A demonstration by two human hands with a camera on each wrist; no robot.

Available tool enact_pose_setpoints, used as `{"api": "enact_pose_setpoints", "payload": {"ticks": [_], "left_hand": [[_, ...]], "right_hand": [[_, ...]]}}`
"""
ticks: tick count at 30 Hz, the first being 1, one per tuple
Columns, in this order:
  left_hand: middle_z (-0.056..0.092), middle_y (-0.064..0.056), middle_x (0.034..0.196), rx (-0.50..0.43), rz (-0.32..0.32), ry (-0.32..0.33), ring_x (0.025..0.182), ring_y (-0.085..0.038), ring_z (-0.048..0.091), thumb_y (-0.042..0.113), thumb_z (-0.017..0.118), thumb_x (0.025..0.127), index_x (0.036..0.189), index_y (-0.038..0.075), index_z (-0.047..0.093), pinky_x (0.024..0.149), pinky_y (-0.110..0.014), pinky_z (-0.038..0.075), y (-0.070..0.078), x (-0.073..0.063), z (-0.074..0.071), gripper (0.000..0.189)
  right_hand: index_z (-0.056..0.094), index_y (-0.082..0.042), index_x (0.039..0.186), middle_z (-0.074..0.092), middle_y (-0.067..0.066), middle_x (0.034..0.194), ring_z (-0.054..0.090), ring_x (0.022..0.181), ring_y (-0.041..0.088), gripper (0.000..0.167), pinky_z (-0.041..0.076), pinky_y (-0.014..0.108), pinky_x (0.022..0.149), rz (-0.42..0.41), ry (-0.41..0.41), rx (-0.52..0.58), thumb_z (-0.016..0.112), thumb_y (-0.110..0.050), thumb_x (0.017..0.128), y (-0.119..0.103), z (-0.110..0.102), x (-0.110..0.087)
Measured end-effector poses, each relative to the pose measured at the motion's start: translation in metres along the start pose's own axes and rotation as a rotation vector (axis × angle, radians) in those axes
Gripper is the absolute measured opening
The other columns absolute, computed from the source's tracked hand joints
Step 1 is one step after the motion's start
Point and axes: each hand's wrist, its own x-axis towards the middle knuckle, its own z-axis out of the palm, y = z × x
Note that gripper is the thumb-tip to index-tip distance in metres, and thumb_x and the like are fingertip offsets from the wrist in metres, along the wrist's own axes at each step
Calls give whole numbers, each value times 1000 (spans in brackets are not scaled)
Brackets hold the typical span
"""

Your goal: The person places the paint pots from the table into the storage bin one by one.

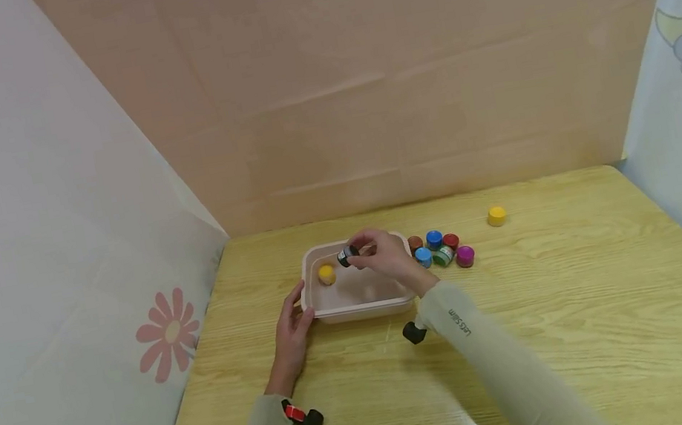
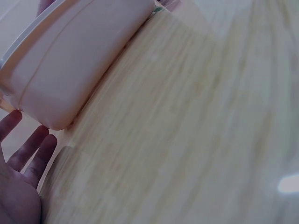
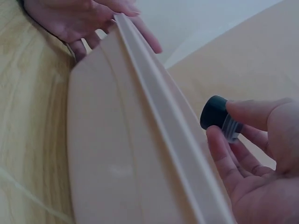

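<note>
My right hand [image 1: 384, 256] pinches a small paint jar [image 1: 347, 255] with a black lid and a pale label, tilted over the pale pink plastic basin [image 1: 364, 307]. In the right wrist view the thumb and fingers hold the jar's [image 3: 216, 113] sides, just beyond the basin's rim. A yellow-lidded jar [image 1: 326, 274] lies inside the basin on the left. My left hand [image 1: 292, 341] rests against the basin's left front corner with fairly straight, spread fingers. In the left wrist view its fingertips touch the basin's outer wall [image 2: 79, 60].
Right of the basin stand several small jars, including a blue one [image 1: 434, 238], a red one [image 1: 450, 241] and a purple one [image 1: 465, 256]. A green jar [image 1: 443, 255] lies tipped among them. Another yellow-lidded jar [image 1: 497, 216] stands farther right on the wooden table [image 1: 598, 290].
</note>
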Motion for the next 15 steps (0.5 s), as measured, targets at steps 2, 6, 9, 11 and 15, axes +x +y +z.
{"api": "enact_pose_setpoints", "payload": {"ticks": [2,6,9,11,15], "left_hand": [[36,-9,166,-3,-1,3,139,-42,50,16,53,109,160,20,39,99,-15,48,0,0,0,54],[36,-11,165,-4,3,3,138,-41,50,18,53,109,160,19,39,100,-15,48,-1,0,0,53],[37,-11,165,1,5,4,138,-40,51,18,54,109,160,19,39,100,-15,48,-2,0,0,54],[37,-10,165,0,4,4,138,-40,51,18,54,109,160,19,38,99,-15,48,-3,0,0,54],[37,-11,165,-6,12,6,137,-41,51,15,53,108,160,18,38,99,-15,49,-3,1,0,54]], "right_hand": [[67,-11,126,67,12,118,69,98,24,33,56,53,96,8,-12,-17,76,-18,95,1,6,2],[67,-15,125,67,8,118,66,103,23,33,57,44,95,18,-34,-74,78,-22,94,4,14,4],[68,-16,124,67,6,119,65,106,23,33,56,42,96,11,-55,-108,78,-23,94,5,20,6],[69,-15,124,67,6,119,65,106,23,32,56,42,95,-3,-74,-126,78,-22,94,5,24,7],[70,-11,121,68,9,118,66,104,25,29,57,41,92,-31,-110,-149,78,-14,93,5,31,12]]}}
